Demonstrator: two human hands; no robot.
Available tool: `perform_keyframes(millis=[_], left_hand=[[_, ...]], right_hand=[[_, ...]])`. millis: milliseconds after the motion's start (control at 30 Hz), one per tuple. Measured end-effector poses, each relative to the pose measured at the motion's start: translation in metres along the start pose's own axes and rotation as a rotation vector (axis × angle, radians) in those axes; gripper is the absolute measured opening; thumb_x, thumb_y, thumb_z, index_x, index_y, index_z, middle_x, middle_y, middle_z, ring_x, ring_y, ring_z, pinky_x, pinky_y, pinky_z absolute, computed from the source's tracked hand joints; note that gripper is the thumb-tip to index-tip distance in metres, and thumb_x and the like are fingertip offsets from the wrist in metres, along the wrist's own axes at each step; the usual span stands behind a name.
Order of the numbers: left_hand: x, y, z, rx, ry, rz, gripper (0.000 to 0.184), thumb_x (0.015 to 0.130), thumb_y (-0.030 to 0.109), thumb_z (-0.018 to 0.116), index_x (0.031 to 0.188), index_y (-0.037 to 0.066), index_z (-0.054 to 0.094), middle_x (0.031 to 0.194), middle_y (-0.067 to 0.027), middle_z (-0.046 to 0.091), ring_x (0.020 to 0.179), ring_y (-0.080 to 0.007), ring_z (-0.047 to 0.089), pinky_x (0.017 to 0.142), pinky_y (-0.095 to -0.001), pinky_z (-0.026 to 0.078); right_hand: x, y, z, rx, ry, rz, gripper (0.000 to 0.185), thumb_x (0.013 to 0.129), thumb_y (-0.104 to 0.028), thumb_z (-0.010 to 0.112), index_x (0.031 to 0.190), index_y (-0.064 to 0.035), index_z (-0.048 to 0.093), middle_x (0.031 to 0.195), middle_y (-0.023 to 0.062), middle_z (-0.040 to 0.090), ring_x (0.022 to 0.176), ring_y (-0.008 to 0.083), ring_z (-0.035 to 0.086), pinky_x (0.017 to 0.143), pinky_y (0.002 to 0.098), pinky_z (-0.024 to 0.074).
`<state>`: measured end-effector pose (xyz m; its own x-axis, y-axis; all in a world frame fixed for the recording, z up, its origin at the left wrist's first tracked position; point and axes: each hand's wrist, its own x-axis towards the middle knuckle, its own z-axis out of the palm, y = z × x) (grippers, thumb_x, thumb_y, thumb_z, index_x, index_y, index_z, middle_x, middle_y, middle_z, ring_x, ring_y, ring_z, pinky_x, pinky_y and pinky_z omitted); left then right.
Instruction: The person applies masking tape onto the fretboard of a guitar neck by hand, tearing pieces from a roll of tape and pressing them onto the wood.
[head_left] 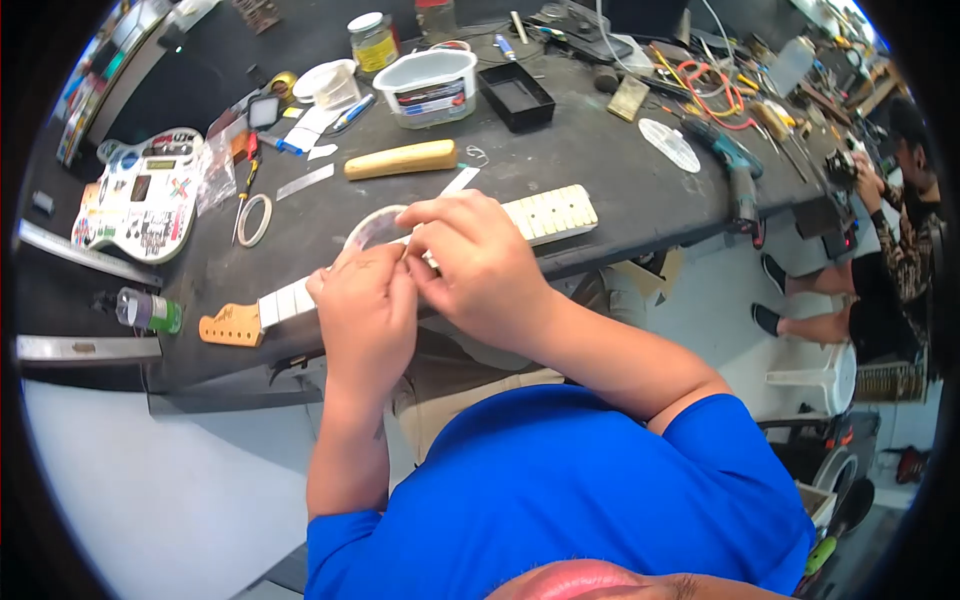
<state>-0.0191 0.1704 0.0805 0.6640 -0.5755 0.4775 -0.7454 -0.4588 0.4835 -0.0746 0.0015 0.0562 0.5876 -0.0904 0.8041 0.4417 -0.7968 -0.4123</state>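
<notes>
A guitar neck (551, 214) lies slantwise along the bench's front edge, its wooden headstock (232, 326) to the left. White strips cover its fingerboard between the frets. My left hand (366, 305) is over the middle of the neck, fingers curled and pinched. Beside it, my right hand (474, 248) is also closed, with its thumb and fingertips meeting those of the left. Whatever small thing they pinch is hidden by the fingers. Just behind them is a roll of tape (372, 228), partly covered; its rim reaches my right fingertips.
Behind the neck lie a wooden block (400, 159), a plastic tub (426, 88) and a black tray (515, 97). A sticker-covered guitar body (140, 195) and another tape roll (254, 220) are left. A power drill (735, 175) lies right, near a seated person (895, 220).
</notes>
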Motion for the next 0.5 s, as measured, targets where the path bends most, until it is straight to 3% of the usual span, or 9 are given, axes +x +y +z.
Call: perform_keyframes(millis=[67, 100, 200, 267, 300, 400, 433, 467, 500], left_hand=[[-0.002, -0.004, 0.001, -0.285, -0.017, -0.138, 0.015, 0.095, 0.004, 0.067, 0.099, -0.003, 0.08, 0.089, -0.0137, 0.077, 0.081, -0.0298, 0.068, 0.078, -0.0448, 0.049], [-0.003, -0.005, 0.003, -0.343, -0.003, -0.157, 0.017, 0.094, 0.003, 0.065, 0.096, -0.006, 0.08, 0.081, -0.0159, 0.075, 0.074, -0.0266, 0.066, 0.071, -0.0406, 0.053], [-0.007, -0.005, 0.013, -0.642, 0.018, -0.398, 0.018, 0.095, 0.003, 0.065, 0.1, -0.004, 0.081, 0.08, -0.017, 0.074, 0.073, -0.0252, 0.065, 0.073, -0.0397, 0.053], [0.007, -0.025, 0.007, -0.374, 0.019, -0.375, 0.021, 0.095, 0.007, 0.067, 0.104, -0.001, 0.083, 0.092, -0.019, 0.079, 0.08, -0.0317, 0.071, 0.077, -0.0398, 0.056], [0.02, -0.047, 0.01, -0.176, 0.053, -0.355, 0.021, 0.095, 0.008, 0.068, 0.105, 0.0, 0.084, 0.098, -0.0188, 0.081, 0.087, -0.033, 0.073, 0.08, -0.0404, 0.056], [0.029, -0.096, 0.023, 0.403, 0.096, -0.126, 0.022, 0.096, 0.014, 0.072, 0.11, 0.004, 0.086, 0.117, -0.0173, 0.083, 0.115, -0.0358, 0.071, 0.099, -0.0476, 0.053], [0.031, -0.106, 0.026, 0.59, 0.103, -0.015, 0.023, 0.096, 0.016, 0.073, 0.112, 0.005, 0.087, 0.124, -0.0167, 0.083, 0.127, -0.0365, 0.069, 0.106, -0.0509, 0.051], [0.037, -0.1, 0.026, 0.445, 0.115, -0.04, 0.027, 0.095, 0.017, 0.076, 0.119, 0.008, 0.086, 0.131, -0.0165, 0.081, 0.133, -0.0365, 0.065, 0.11, -0.0605, 0.046], [0.041, -0.083, 0.026, 0.295, 0.115, -0.066, 0.033, 0.095, 0.017, 0.078, 0.126, 0.01, 0.085, 0.138, -0.0163, 0.079, 0.139, -0.0365, 0.061, 0.114, -0.0702, 0.04]], right_hand=[[-0.005, -0.001, 0.005, -0.056, 0.041, -0.073, 0.022, 0.078, -0.007, 0.085, 0.095, -0.0066, 0.071, 0.124, 0.0083, 0.077, 0.111, 0.0334, 0.069, 0.096, 0.0492, 0.0546], [-0.009, -0.002, 0.008, -0.057, 0.054, -0.091, 0.024, 0.078, -0.008, 0.085, 0.095, -0.0065, 0.07, 0.123, 0.008, 0.076, 0.111, 0.0334, 0.068, 0.096, 0.0499, 0.0537], [-0.02, 0.002, 0.011, -0.001, 0.1, -0.172, 0.028, 0.073, -0.011, 0.082, 0.098, -0.0081, 0.068, 0.126, 0.0077, 0.071, 0.118, 0.0314, 0.065, 0.097, 0.0492, 0.0483], [-0.028, 0.0, 0.001, 0.09, 0.121, -0.221, 0.029, 0.072, -0.01, 0.082, 0.097, -0.0084, 0.067, 0.126, 0.0077, 0.071, 0.119, 0.031, 0.065, 0.097, 0.0492, 0.0487], [-0.026, -0.001, -0.008, 0.18, 0.099, -0.196, 0.025, 0.079, -0.007, 0.081, 0.099, -0.0075, 0.066, 0.129, 0.0096, 0.071, 0.121, 0.0324, 0.067, 0.102, 0.0496, 0.0503], [-0.021, 0.004, -0.045, 0.441, 0.04, 0.257, 0.014, 0.093, -0.006, 0.075, 0.104, -0.0042, 0.067, 0.143, 0.0192, 0.068, 0.122, 0.0312, 0.071, 0.108, 0.0489, 0.0532], [-0.023, 0.016, -0.046, 0.786, 0.143, 0.47, 0.016, 0.1, -0.014, 0.074, 0.11, -0.003, 0.069, 0.149, 0.0209, 0.064, 0.127, 0.0317, 0.07, 0.114, 0.0501, 0.0521], [-0.026, 0.031, -0.048, 1.13, 0.252, 0.687, 0.022, 0.106, -0.022, 0.072, 0.116, -0.0018, 0.071, 0.154, 0.0225, 0.061, 0.131, 0.0322, 0.069, 0.119, 0.0513, 0.051], [-0.029, 0.048, -0.065, 1.171, 0.152, 0.725, 0.044, 0.11, -0.047, 0.072, 0.132, -0.0088, 0.071, 0.153, 0.022, 0.061, 0.137, 0.0346, 0.067, 0.12, 0.0534, 0.0499]])
